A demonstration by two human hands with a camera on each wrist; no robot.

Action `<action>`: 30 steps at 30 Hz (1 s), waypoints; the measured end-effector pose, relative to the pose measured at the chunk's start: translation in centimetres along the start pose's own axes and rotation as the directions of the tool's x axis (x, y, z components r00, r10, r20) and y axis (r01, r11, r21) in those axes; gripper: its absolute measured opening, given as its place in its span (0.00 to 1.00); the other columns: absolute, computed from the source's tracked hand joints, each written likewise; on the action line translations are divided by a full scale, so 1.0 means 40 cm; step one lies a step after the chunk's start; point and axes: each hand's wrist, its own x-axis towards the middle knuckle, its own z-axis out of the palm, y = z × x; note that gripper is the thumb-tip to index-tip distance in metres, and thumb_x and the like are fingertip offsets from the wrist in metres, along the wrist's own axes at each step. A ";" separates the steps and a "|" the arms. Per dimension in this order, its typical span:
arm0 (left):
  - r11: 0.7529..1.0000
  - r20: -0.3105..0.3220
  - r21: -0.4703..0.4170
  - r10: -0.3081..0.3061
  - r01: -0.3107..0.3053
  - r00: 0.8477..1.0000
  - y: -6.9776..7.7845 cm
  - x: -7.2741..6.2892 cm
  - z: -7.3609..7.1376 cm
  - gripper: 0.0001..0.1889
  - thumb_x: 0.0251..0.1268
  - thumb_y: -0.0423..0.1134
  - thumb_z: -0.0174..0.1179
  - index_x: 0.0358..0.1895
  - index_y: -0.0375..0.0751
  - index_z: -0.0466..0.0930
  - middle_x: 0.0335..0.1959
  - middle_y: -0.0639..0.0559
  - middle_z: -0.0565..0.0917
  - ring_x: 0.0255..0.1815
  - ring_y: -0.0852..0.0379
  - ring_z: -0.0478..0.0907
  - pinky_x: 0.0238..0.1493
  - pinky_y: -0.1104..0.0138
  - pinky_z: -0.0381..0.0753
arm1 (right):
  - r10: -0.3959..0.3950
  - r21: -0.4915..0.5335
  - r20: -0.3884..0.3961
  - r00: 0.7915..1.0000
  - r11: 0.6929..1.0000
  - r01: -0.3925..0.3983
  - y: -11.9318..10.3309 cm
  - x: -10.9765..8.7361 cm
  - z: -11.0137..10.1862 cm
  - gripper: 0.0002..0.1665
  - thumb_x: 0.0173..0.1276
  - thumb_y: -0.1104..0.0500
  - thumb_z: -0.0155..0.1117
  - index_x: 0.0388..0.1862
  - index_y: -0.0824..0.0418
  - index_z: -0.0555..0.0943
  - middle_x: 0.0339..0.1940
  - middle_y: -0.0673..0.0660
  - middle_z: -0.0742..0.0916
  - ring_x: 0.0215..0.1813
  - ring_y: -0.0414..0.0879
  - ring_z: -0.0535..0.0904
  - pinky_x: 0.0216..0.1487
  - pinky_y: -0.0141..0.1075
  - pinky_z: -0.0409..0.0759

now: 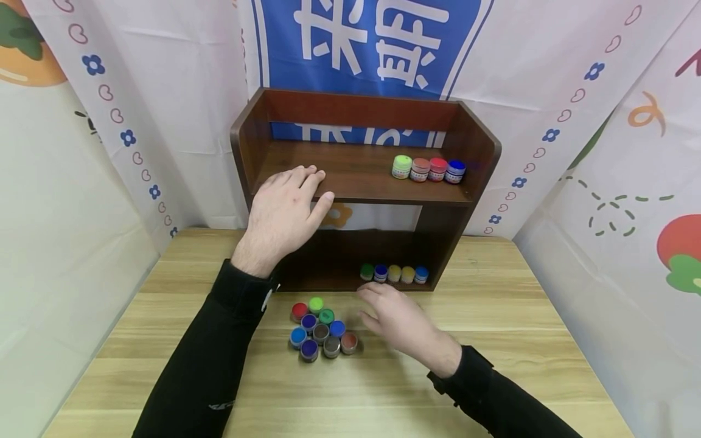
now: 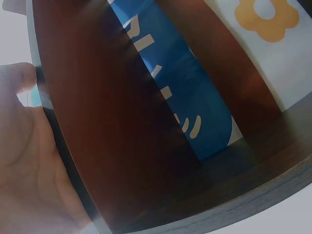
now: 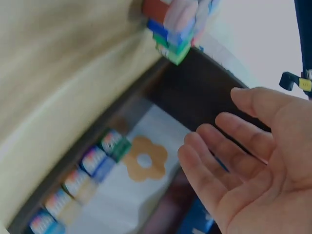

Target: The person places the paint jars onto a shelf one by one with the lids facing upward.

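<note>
My left hand (image 1: 286, 210) lies at the left part of the brown wooden shelf's (image 1: 350, 191) upper board, fingers extended and thumb spread; in the left wrist view its palm (image 2: 29, 170) is beside the board's edge. In front of the lower board, my right hand (image 1: 402, 319) holds nothing, its fingers loosely bent in the right wrist view. Just beyond it stands a row of small paint jars: green (image 1: 367, 272), dark blue (image 1: 380, 273), two yellow (image 1: 394, 274) and blue (image 1: 421, 275). To its left, several more jars (image 1: 320, 333) with coloured lids stand clustered on the table.
On the upper board's right side stand a light green jar (image 1: 402, 166), a brownish-red one (image 1: 420, 170), a red one (image 1: 437, 170) and a blue one (image 1: 455, 171). The wood-grain table (image 1: 520, 340) is bordered by printed white cloth (image 1: 619, 182).
</note>
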 end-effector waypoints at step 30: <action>1.000 -0.009 0.000 -0.001 0.001 1.000 0.000 0.001 0.003 0.37 0.97 0.64 0.44 0.90 0.44 0.73 0.92 0.41 0.76 0.92 0.37 0.74 0.96 0.41 0.70 | 0.162 0.227 0.100 0.982 0.957 -0.181 -0.044 -0.026 0.132 0.09 0.76 0.57 0.84 0.46 0.59 0.92 0.43 0.53 0.92 0.42 0.38 0.82 0.43 0.31 0.84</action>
